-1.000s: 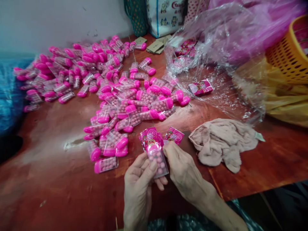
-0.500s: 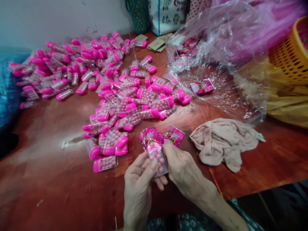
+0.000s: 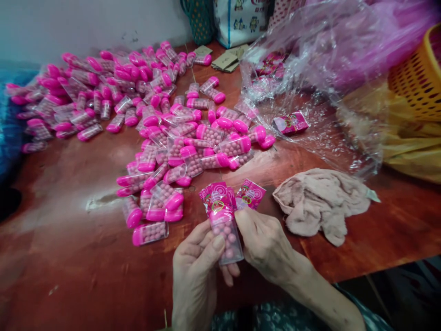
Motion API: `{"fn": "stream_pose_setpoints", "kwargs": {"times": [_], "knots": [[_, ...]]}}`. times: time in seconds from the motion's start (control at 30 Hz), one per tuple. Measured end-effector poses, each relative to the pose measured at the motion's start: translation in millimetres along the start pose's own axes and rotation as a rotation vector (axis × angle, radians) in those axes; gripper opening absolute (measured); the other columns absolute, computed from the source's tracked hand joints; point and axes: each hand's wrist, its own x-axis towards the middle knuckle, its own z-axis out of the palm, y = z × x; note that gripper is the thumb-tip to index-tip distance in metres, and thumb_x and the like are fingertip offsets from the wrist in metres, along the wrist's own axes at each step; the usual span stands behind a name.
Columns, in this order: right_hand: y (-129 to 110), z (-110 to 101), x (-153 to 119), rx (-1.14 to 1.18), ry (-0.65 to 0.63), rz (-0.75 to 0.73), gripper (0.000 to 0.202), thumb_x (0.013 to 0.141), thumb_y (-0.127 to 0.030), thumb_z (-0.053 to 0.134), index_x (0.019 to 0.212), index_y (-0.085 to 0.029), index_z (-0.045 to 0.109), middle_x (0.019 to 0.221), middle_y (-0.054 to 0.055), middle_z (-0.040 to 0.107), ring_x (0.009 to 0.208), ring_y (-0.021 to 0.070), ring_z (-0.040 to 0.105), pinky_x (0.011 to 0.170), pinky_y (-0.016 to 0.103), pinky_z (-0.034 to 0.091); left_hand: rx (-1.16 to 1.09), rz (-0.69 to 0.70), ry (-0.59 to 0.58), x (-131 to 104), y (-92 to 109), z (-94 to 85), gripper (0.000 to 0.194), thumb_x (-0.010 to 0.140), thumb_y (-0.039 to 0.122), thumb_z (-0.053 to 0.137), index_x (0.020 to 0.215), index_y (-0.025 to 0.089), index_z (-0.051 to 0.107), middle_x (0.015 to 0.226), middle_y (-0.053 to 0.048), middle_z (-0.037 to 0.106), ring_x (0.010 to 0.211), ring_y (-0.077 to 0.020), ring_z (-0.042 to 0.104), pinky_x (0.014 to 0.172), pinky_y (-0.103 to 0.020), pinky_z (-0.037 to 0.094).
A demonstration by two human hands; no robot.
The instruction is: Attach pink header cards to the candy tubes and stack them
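Note:
My left hand (image 3: 198,264) is closed around a clear plastic candy container (image 3: 229,243), thumb on its front face. Pink balls fill much of the container. At its upper end are a pink band and pink printed wrappers (image 3: 216,195) with a ring pattern. My right hand (image 3: 263,239) is closed at the container's right edge, its fingertips turned away so that what they pinch is hidden. Just beyond those knuckles shows another pink printed wrapper (image 3: 251,193); whether it is held or lying on the table is unclear. Several pink-capped candy containers (image 3: 158,200) lie near my left hand.
A large heap of pink-capped containers (image 3: 79,99) spreads across the red-brown table (image 3: 86,257). To the right lie a crumpled cloth (image 3: 320,202), a clear plastic bag (image 3: 310,73) and a pink printed packet (image 3: 291,123). A yellow basket (image 3: 413,87) stands at the right edge.
The container in my left hand has shifted slightly down toward me and stands a little straighter. My left hand has moved slightly left and down; the right hand remains beside the container.

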Motion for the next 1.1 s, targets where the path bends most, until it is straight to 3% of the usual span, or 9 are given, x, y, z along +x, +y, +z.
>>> {"fn": "stream_pose_setpoints", "kwargs": {"times": [0.2,0.47,0.63,0.7,0.8,0.9,1.0,1.1], "knots": [[5,-2,-1,-0.028,-0.005,-0.062,0.018,0.088,-0.009,0.039,0.073,-0.016,0.046,0.061,0.001,0.048,0.053,0.0151,0.045,0.048,0.028,0.035,0.001,0.016,0.074,0,-1,4.3,0.020,0.064,0.014,0.072,0.083,0.013,0.069,0.046,0.000,0.062,0.032,-0.0098,0.053,0.027,-0.013,0.038],[6,1,-2,-0.051,-0.017,-0.084,0.030,0.091,-0.009,0.028,0.069,-0.017,0.047,0.058,0.001,0.047,0.051,0.0147,0.044,0.047,0.026,0.035,-0.002,0.048,0.064,3,-5,-0.5,0.021,0.063,0.015,0.072,0.083,0.013,0.068,0.054,-0.001,0.066,0.033,-0.0103,0.054,0.026,-0.014,0.039],[6,0,-6,0.065,0.013,-0.060,0.028,0.090,-0.010,0.028,0.069,-0.017,0.046,0.058,0.001,0.047,0.050,0.0146,0.043,0.046,0.026,0.036,0.032,0.127,0.102,2,-11,0.3,0.018,0.064,0.012,0.072,0.081,0.016,0.067,0.060,0.000,0.069,0.039,-0.0115,0.059,0.031,-0.016,0.045],[5,-7,-6,0.224,0.010,0.042,0.027,0.090,-0.010,0.029,0.069,-0.018,0.045,0.058,0.000,0.047,0.050,0.0136,0.043,0.047,0.025,0.036,0.048,0.139,0.099,3,-13,0.8,0.017,0.063,0.012,0.072,0.079,0.016,0.067,0.060,0.000,0.069,0.039,-0.0129,0.060,0.031,-0.017,0.045],[3,-20,0,0.505,0.027,0.322,0.021,0.093,-0.017,0.032,0.082,-0.017,0.050,0.070,0.001,0.053,0.062,0.0132,0.052,0.056,0.024,0.041,0.077,0.143,0.098,5,-14,2.5,0.014,0.062,0.011,0.072,0.074,0.015,0.066,0.056,-0.001,0.068,0.039,-0.0135,0.059,0.032,-0.018,0.045],[0,-28,10,0.677,0.027,0.505,0.014,0.090,-0.028,0.045,0.092,-0.017,0.054,0.080,0.002,0.057,0.074,0.0144,0.056,0.066,0.025,0.045,0.089,0.109,0.071,6,-13,4.1,0.012,0.062,0.009,0.071,0.071,0.014,0.066,0.053,0.000,0.065,0.039,-0.0128,0.058,0.033,-0.017,0.045],[-9,-22,16,0.809,-0.020,0.665,0.016,0.085,-0.033,0.054,0.080,-0.018,0.056,0.068,-0.002,0.055,0.061,0.0121,0.054,0.058,0.023,0.044,0.055,0.048,0.004,5,-12,3.3,0.013,0.062,0.010,0.071,0.073,0.014,0.066,0.054,-0.001,0.066,0.039,-0.0139,0.059,0.033,-0.019,0.046],[-24,-9,15,0.891,0.062,0.862,0.019,0.083,-0.036,0.056,0.078,-0.017,0.057,0.061,-0.003,0.054,0.051,0.0104,0.051,0.049,0.021,0.043,0.001,0.036,0.025,3,-14,1.1,0.016,0.061,0.010,0.072,0.075,0.015,0.066,0.055,0.000,0.066,0.039,-0.0128,0.058,0.033,-0.019,0.046]]}}
